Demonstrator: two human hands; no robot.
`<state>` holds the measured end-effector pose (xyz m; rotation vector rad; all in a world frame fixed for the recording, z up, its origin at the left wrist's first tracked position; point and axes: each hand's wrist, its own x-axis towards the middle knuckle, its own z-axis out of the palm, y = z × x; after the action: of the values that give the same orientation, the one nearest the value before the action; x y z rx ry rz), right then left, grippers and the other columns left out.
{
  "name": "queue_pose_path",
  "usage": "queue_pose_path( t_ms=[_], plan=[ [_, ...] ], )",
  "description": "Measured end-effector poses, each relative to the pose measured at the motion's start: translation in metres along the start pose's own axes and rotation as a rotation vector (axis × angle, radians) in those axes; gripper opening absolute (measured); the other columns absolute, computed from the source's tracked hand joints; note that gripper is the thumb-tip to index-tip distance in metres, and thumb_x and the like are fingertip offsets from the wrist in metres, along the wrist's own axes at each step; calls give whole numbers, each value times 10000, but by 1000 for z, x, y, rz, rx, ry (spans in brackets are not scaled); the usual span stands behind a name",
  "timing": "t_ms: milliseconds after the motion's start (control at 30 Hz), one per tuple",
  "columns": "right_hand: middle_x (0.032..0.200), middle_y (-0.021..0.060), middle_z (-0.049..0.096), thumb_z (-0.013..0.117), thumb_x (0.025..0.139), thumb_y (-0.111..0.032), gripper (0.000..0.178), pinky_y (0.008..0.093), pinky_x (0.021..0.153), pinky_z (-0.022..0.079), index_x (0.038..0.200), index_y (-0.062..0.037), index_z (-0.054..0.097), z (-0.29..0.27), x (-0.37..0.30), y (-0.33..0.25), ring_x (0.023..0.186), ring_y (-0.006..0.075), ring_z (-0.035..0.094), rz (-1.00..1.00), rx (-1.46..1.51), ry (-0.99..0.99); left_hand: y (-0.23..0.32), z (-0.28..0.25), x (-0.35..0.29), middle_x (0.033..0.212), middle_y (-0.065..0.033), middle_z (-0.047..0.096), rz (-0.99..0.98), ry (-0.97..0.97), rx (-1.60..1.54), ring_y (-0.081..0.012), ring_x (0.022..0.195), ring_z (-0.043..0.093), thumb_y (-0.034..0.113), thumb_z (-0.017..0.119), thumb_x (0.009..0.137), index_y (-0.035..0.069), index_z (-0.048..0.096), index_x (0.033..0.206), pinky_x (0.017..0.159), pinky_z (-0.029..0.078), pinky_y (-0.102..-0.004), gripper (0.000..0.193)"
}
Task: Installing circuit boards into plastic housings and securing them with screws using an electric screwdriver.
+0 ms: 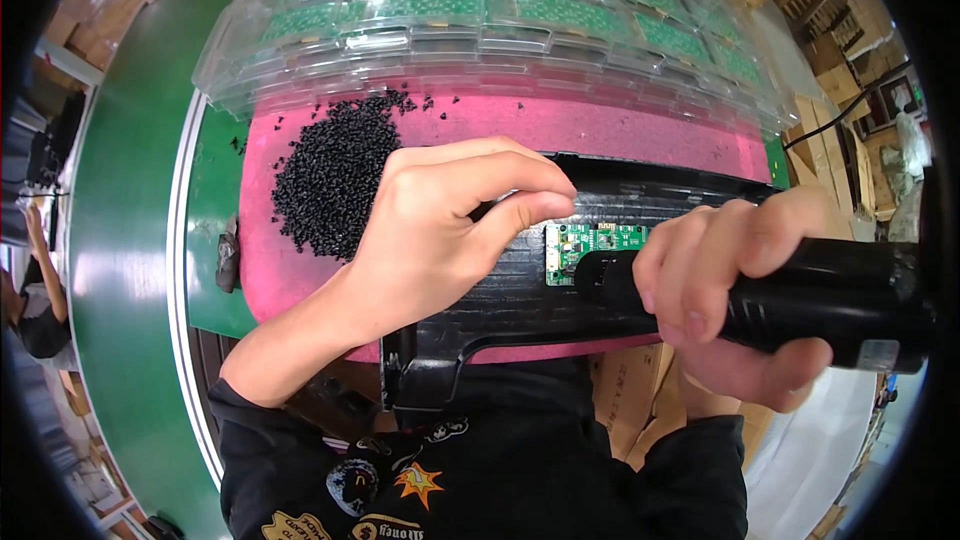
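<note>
A black plastic housing [516, 306] lies in front of me, with a small green circuit board [610, 237] in it. My right hand [710, 280] is wrapped round a black electric screwdriver [830, 290], held nearly level. Its nose points left over the board's lower part and hides the tip. My left hand [440, 215] hovers over the housing's left side, just left of and above the board. Its thumb and forefinger are drawn together; anything between them is too small to make out. Left of that hand, a heap of small black screw-like pieces [335, 180] is spread out.
A pink mat [640, 125] covers the green bench under the housing. Clear plastic trays [480, 15] with green boards are stacked at the back. A dark crumpled scrap [228, 255] lies left of the mat. Another person [45, 305] sits far left; cardboard boxes [830, 60] stand right.
</note>
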<state>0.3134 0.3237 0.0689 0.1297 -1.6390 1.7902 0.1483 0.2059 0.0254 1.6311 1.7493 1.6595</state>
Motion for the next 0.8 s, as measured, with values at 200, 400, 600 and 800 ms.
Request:
queue_pose_path(
  t_ms=[200,400,600,800],
  plan=[
    [696,-1,555,700,877,-554,573,271,529,444,1070,-82,441,3,-5,3,505,119,513,111,-6,57,5,-1,-2,753,-118,643,-75,-98,128,-236,671,638,59,638,938,-33,634,860,626,498,-312,121],
    [675,-3,549,736,851,-551,568,266,516,445,1029,-92,454,0,0,9,487,122,517,53,40,-118,5,1,-1,743,-96,563,-94,-100,162,-234,643,564,77,637,940,-17,566,872,591,453,-314,136],
    [628,-15,521,759,809,-590,606,253,490,413,1012,-98,470,13,3,-2,474,114,496,345,-83,-14,0,4,-4,829,-104,571,-46,-102,172,-239,708,588,65,668,904,0,572,932,632,478,-333,120],
    [620,-24,536,753,824,-565,575,255,466,429,994,-98,464,13,0,7,465,117,520,135,-8,21,-4,2,-10,859,-106,604,41,-262,298,-297,798,625,63,715,807,27,612,918,677,516,-381,155]
  ],
)
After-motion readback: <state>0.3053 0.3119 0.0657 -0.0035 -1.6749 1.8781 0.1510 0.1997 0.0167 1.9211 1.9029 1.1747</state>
